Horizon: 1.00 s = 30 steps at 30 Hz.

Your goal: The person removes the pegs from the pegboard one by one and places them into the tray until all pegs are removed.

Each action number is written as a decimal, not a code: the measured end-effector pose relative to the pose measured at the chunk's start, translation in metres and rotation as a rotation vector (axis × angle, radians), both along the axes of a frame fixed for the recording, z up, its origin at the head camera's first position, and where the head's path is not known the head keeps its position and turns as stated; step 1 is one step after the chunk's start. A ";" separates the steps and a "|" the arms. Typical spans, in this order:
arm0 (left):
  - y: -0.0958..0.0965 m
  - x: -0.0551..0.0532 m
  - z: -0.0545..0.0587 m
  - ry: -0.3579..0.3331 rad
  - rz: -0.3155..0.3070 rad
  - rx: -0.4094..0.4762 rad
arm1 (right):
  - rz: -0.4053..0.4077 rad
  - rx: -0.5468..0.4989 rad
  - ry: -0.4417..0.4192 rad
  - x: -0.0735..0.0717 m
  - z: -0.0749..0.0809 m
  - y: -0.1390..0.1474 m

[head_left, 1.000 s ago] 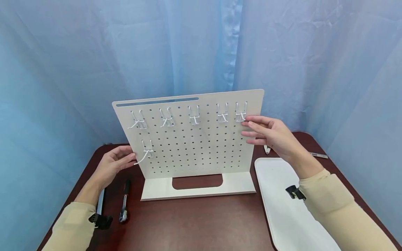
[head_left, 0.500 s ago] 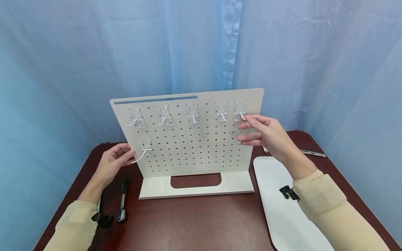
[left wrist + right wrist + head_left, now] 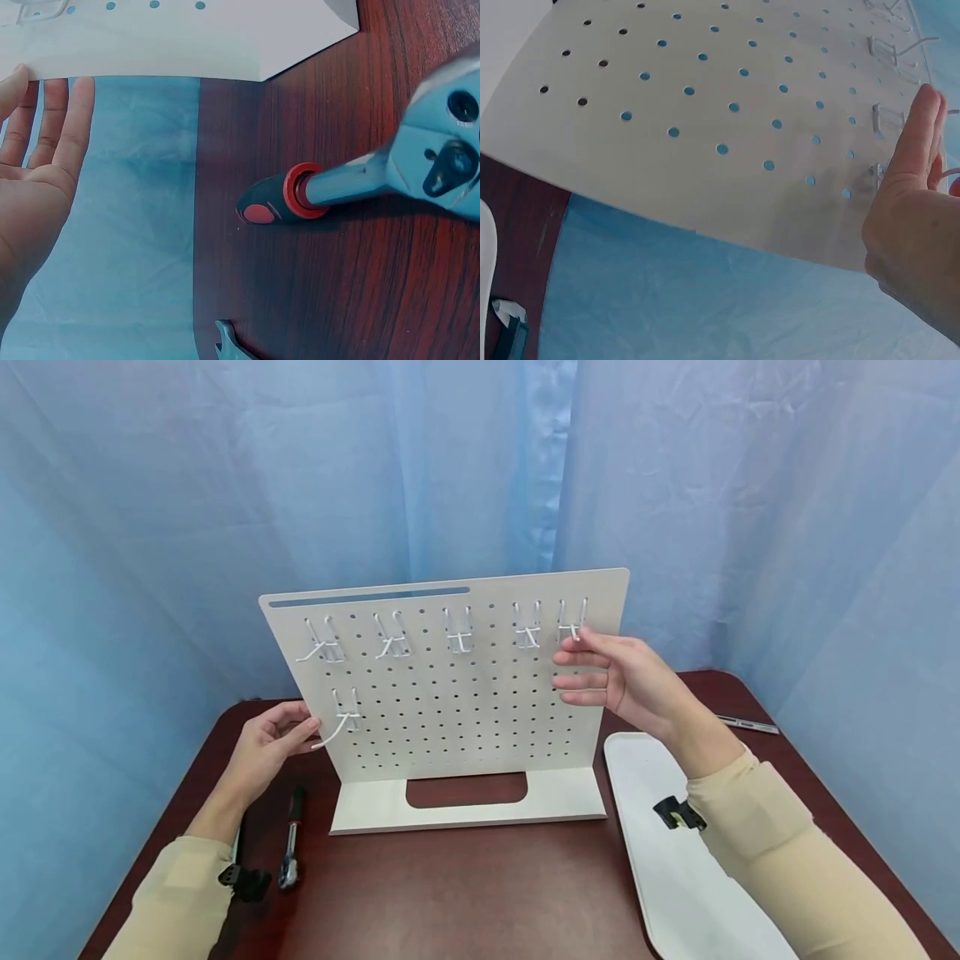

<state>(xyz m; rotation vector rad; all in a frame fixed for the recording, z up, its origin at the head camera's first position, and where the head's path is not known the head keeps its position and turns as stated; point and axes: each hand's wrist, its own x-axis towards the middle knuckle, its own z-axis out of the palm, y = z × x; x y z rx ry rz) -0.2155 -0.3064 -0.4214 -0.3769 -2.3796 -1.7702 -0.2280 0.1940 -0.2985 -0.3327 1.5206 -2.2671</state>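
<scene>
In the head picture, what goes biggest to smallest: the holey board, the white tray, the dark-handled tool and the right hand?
1. Holey board
2. White tray, though partly hidden
3. Right hand
4. Dark-handled tool

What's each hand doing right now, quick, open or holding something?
Left hand: closed, pinching the board by its left edge.
Right hand: closed in a pinch, holding the top-right hook.

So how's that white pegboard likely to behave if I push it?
Probably light for its size, since the pegboard looks thin and full of holes. It likely feels stiff, standing without sagging. Pushed near the top, it might tip backward: its visible foot reaches toward you.
</scene>
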 end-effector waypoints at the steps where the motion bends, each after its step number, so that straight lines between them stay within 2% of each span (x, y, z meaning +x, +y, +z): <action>1: 0.000 0.000 0.000 -0.001 0.004 0.002 | 0.012 -0.013 -0.015 -0.001 0.000 -0.001; 5: 0.000 0.001 -0.001 -0.004 0.010 0.020 | 0.043 -0.057 -0.073 -0.005 0.000 -0.003; 9: 0.000 0.002 -0.002 -0.004 0.012 0.021 | 0.049 -0.075 -0.096 -0.005 0.001 -0.005; 17: -0.003 0.003 -0.002 0.002 0.015 0.015 | 0.095 -0.123 -0.069 -0.004 0.004 -0.004; 23: -0.003 0.004 -0.003 0.003 0.014 0.022 | 0.099 -0.131 -0.069 -0.005 0.002 -0.002; 30: 0.003 0.000 -0.003 0.013 0.025 0.030 | 0.148 -0.130 -0.020 -0.007 0.002 0.002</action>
